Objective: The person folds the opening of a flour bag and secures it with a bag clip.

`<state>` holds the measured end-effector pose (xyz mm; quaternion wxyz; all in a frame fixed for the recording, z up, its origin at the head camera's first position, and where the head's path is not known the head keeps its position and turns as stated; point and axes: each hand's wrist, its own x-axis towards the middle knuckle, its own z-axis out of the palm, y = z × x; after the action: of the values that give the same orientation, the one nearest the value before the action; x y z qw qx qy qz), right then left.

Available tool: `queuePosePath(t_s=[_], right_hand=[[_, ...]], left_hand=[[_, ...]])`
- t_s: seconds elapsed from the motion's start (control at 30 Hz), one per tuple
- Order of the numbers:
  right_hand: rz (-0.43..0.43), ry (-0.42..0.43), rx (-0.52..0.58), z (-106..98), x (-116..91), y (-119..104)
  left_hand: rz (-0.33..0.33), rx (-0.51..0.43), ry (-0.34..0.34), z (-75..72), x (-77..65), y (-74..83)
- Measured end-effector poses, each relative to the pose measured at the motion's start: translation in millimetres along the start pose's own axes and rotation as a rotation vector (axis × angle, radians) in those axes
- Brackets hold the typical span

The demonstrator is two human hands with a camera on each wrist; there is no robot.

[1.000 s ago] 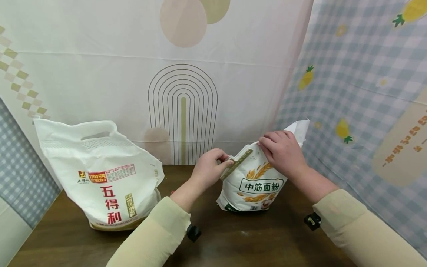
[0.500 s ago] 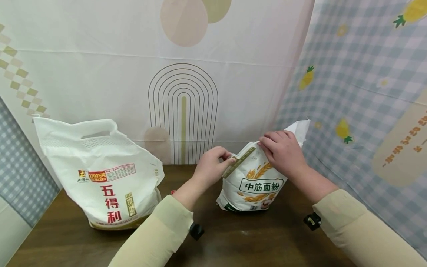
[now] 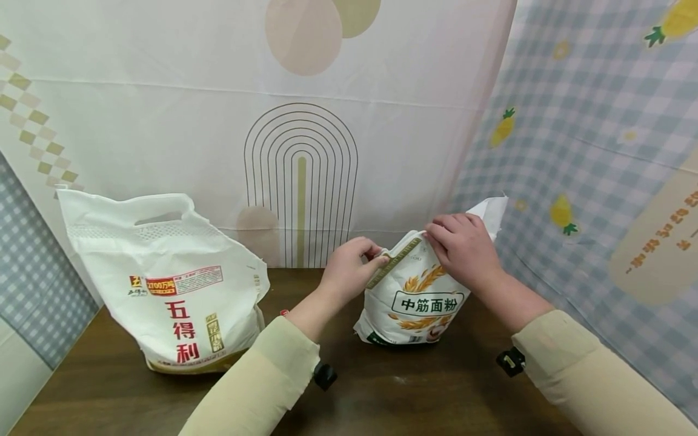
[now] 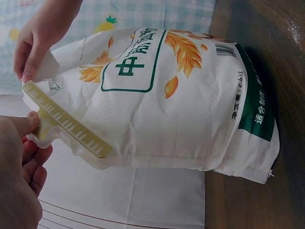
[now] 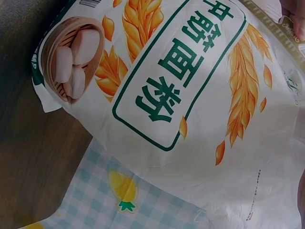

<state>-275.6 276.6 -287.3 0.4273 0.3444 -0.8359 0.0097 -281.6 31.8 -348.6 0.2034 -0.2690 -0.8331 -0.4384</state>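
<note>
The flour bag (image 3: pixel 428 303) stands on the bench (image 3: pixel 403 393); the left hand (image 3: pixel 349 269) pinches the ruler-marked strip (image 3: pixel 400 256), the right hand (image 3: pixel 463 248) grips the bag's top. Holding it flat and taut should let the strip sit evenly.

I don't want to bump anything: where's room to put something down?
The roomiest bare patch of table is in front of the small flour bag, between the left sleeve and the right sleeve. Another: in front of the big white bag. It's crowded at the small flour bag's top, where the left grip and the right grip hold it.
</note>
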Motion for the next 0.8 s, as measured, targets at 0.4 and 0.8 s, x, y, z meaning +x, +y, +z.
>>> queuePosePath(t_s=[0.4, 0.8], right_hand=[[0.006, -0.006, 0.003, -0.6, -1.0, 0.0], [0.009, -0.039, -0.005, -2.9, -0.9, 0.8]], left_hand=[[-0.018, -0.011, 0.007, 1.3, 2.3, 2.8], [-0.094, -0.106, -0.043, 0.3, 3.2, -1.1]])
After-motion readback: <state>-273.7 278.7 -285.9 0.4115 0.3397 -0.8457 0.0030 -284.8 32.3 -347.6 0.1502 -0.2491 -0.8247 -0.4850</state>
